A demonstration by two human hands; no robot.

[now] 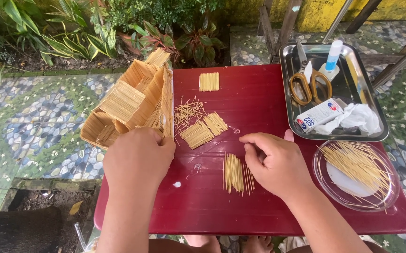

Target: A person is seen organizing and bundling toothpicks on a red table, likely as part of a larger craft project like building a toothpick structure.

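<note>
Overhead view of a dark red table [259,206] standing on a pebble-patterned tiled floor [24,122], with garden plants [95,28] beyond its far edge.

Left hand [137,159]: rests at the near end of a model house built of toothpicks [132,100], which overhangs the table's left edge. The fingers curl over the model's near wall and touch it; the back of the hand hides the fingertips, so whether they actually clasp the wall cannot be told.

Right hand [275,164]: lies near the middle of the table, knuckles up, fingers bent and drawn together at their tips. These touch the right side of a flat row of toothpicks [235,173] lying side by side and pointing toward the near edge. Whether a single stick is pinched between the fingers cannot be told.

Other pieces on the table: two finished toothpick panels [205,130] lie slanted just beyond the row; loose toothpicks [186,111] are scattered between them and the model; a small square panel [209,81] lies near the far edge. White glue spots [177,184] mark the table near the left wrist.

Far right corner: a steel tray [353,89] holds yellow-handled scissors [308,84], a glue bottle with a blue cap [333,58], a small white carton [319,115] and a crumpled white tissue [360,117].

Near right corner: a clear round lid [357,175] holds a loose heap of unused toothpicks.
</note>
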